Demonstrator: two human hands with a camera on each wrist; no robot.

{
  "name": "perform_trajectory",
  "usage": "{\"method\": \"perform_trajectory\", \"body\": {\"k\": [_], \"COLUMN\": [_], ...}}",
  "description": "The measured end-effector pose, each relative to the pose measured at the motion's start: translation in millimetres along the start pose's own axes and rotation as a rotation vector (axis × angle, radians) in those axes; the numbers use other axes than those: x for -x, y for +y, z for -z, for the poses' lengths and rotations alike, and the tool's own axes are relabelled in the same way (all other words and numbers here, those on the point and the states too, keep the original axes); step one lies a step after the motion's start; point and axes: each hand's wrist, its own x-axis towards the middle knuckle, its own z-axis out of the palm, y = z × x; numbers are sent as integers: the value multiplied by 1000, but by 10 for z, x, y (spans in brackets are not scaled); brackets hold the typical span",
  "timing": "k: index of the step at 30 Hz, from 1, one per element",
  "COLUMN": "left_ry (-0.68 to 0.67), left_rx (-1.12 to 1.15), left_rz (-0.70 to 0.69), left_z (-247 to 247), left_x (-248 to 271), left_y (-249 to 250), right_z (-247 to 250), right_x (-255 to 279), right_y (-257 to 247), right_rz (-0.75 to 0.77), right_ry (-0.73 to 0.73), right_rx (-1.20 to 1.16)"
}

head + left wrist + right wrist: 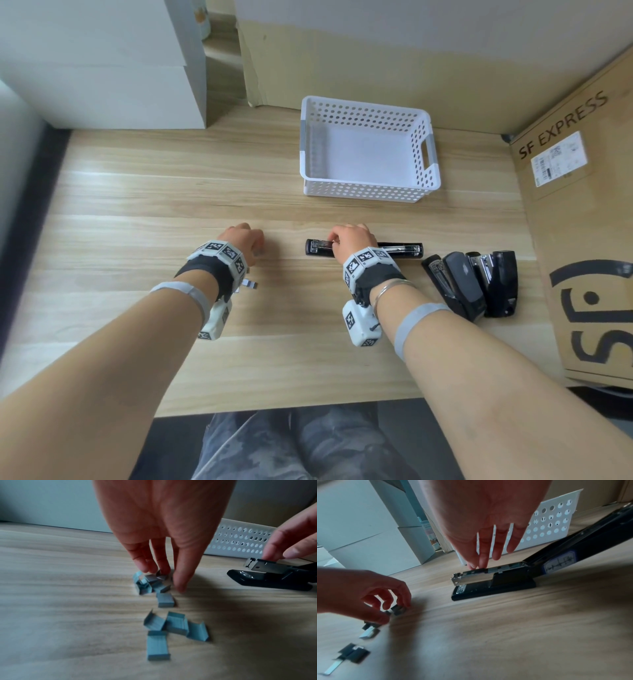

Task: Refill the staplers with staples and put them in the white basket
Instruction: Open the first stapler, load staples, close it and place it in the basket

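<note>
A black stapler (400, 249) lies folded open flat at mid-table, its metal magazine (474, 576) facing left. My right hand (334, 240) pinches the top of that magazine with thumb and forefinger (476, 565). To the left, my left hand (255, 245) reaches down into a scatter of staple strips (176, 624), and its fingers curl round one strip (160, 575), also seen in the right wrist view (397, 609). Three more black staplers (472, 281) lie bunched at the right. The white perforated basket (363, 193) stands behind, with nothing in it.
A tall cardboard box (582, 222) marked SF EXPRESS stands along the right edge. White boxes (102, 68) are stacked at the back left. Cardboard lines the back wall. The table's front edge runs just above my knees.
</note>
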Motion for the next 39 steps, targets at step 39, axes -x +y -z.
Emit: {"method": "perform_trajectory", "body": {"k": [39], "left_ry": [74], "left_rx": [396], "left_rz": [-204], "left_z": [-7], "left_x": [-246], "left_y": [821], "right_z": [108], "right_x": [-78], "right_y": [37], "right_rz": [51], "right_ry": [-7], "right_rx": [-181]}}
